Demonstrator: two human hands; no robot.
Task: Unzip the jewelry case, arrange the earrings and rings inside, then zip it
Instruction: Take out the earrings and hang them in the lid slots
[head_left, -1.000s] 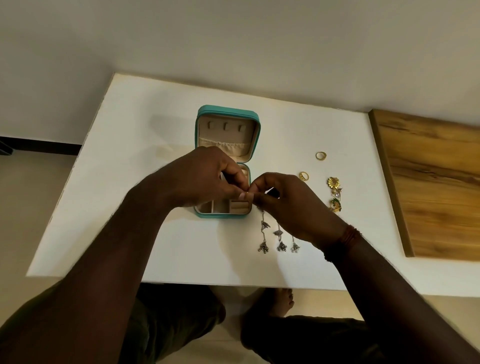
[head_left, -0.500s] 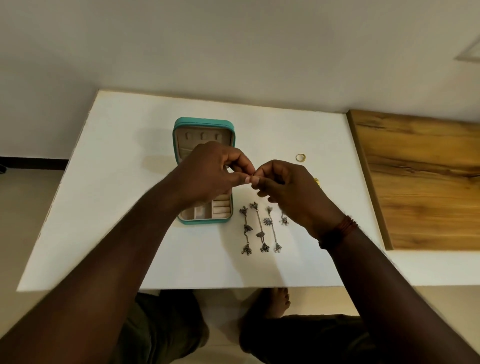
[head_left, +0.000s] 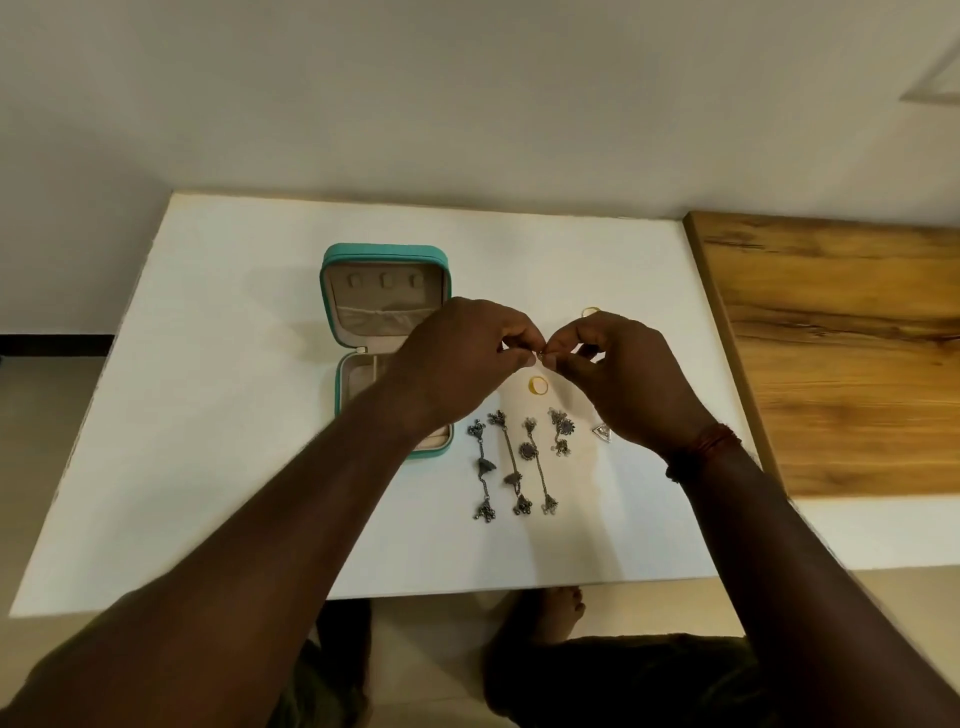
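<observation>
Two hands meet at frame centre above the tabletop (head_left: 234, 415): the left hand (head_left: 467, 358) and right hand (head_left: 623, 379) each have thumb and fingers (head_left: 519, 358) pinched on one small piece (head_left: 543, 355) held between them. It is too tiny to name, though I judge it an earring part or its back.

A slip is the main risk. The piece is held only at the fingertips, so if either pinch loosens it could drop, bounce and roll off the lower edge to the floor. The left forearm crosses the case (head_left: 384, 252), and a careless pull back could shove it. The right wrist hangs over the earrings (head_left: 511, 462), so a low sweep might drag and tangle the chains.

The case sits left of centre, unzipped, with its lid laid back toward the top of the frame. The lid lining shows three tabs and a gathered pocket, with no jewelry on them. The base's visible corner shows none either; the rest is hidden behind the wrist. Four dangling earrings lie in a row right of the case, a ring (head_left: 538, 385) just below the hands and a second ring (head_left: 589, 311) above them.
</observation>
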